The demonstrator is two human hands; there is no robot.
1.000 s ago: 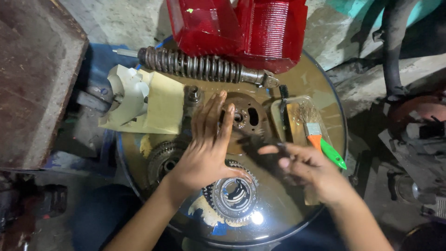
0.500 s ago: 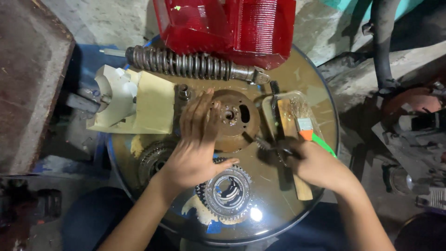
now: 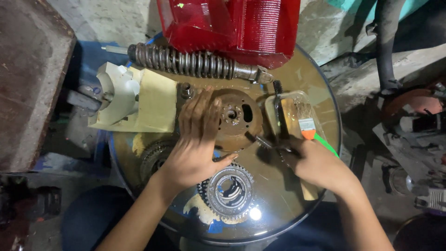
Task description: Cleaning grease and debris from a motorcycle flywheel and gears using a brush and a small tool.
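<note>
— Grimy concrete floor all around, and that round oily metal drum top [image 3: 297,204] serves as the bench. What is the left hand [image 3: 195,144] doing?

— It lies flat and open, fingers [image 3: 197,114] spread, pressing on the left part of a rusty brown round metal plate with holes [image 3: 239,118]. The plate sits under the fingertips and reaches out to the right of them.

— And the right hand [image 3: 316,162]?

— Closed around a thin dark metal tool [image 3: 262,142]; its tip points left and meets the plate's lower right edge. I cannot tell what kind of tool it is.

— What lies near?

— Just below the left hand's thumb, a shiny toothed steel gear ring [image 3: 230,190] lies flat. Under that wrist, to the left, a darker toothed gear [image 3: 155,155] shows partly. Beyond the fingertips, a rusty coiled shock-absorber spring [image 3: 190,62] lies across, and past it stands a red ribbed plastic lamp cover [image 3: 232,25]. Left of the left hand is a cream-coloured folded cardboard piece [image 3: 153,102].

— And by the right hand?

— Just above it, a paintbrush with an orange ferrule and green handle [image 3: 309,130] rests in a clear shallow plastic tray [image 3: 274,114], with a black bristled brush [image 3: 278,107] alongside.
</note>
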